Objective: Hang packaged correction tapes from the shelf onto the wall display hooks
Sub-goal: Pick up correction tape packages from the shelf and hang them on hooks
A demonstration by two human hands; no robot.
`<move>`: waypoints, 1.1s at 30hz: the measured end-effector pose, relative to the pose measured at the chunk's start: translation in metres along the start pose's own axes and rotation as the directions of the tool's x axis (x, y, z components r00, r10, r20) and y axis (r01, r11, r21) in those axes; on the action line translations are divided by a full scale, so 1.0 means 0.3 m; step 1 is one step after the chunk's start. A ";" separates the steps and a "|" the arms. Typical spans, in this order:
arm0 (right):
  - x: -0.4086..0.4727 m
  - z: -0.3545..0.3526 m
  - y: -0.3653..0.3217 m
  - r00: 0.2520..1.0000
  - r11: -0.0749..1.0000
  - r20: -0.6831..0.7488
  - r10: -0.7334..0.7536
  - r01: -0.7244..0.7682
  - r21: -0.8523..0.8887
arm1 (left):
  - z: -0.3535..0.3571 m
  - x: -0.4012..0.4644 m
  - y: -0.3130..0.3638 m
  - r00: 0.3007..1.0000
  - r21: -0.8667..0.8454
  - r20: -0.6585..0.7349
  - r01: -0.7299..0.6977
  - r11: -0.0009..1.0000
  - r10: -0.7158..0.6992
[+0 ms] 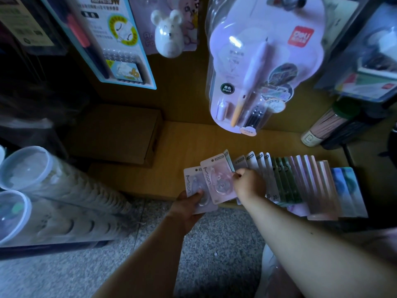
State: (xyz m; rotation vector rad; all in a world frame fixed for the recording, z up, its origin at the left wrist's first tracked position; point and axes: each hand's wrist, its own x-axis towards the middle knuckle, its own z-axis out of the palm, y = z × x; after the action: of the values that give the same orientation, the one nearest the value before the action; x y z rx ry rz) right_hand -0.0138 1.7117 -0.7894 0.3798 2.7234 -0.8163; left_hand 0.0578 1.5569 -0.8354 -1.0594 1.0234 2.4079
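Note:
A row of packaged correction tapes [300, 183] stands on edge on the low wooden shelf [163, 168], fanned out from white through green and pink to blue. My left hand [189, 209] grips a pale lilac pack [194, 186] by its lower edge, thumb on its front. My right hand [249, 183] pinches a pink pack [217, 179] at its right edge, at the left end of the row. The two packs overlap, pink in front. No wall hook shows plainly; goods hang above the shelf.
A large blister pack with a pen [257, 67] hangs overhead, with a mouse-shaped item [168, 33] and a blue-edged card [116, 39] to its left. A cardboard box [120, 134] lies on the shelf. Clear plastic tubs [25, 168] sit left. Grey speckled floor [214, 244] lies below.

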 end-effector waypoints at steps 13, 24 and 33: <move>-0.108 -0.069 -0.113 0.992 0.976 -0.020 -0.124 0.126 0.176 | 0.097 -0.140 0.104 0.999 -0.159 0.026 -0.034 0.987 0.038; -0.207 -0.198 -0.170 0.992 0.940 -0.071 -0.108 0.126 0.318 | 0.063 -0.264 0.147 0.982 -0.007 -0.028 -0.189 0.982 0.189; -0.211 -0.241 -0.163 0.994 0.888 -0.100 0.041 0.009 0.460 | -0.007 -0.314 0.169 0.901 0.175 -0.334 -0.229 0.958 0.276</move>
State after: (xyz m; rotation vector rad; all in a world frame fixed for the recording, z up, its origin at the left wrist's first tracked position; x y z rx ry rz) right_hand 0.0160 1.7024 -0.6861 0.5540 2.5893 -1.4837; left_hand 0.0955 1.5201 -0.7424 -1.4268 1.5042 2.3473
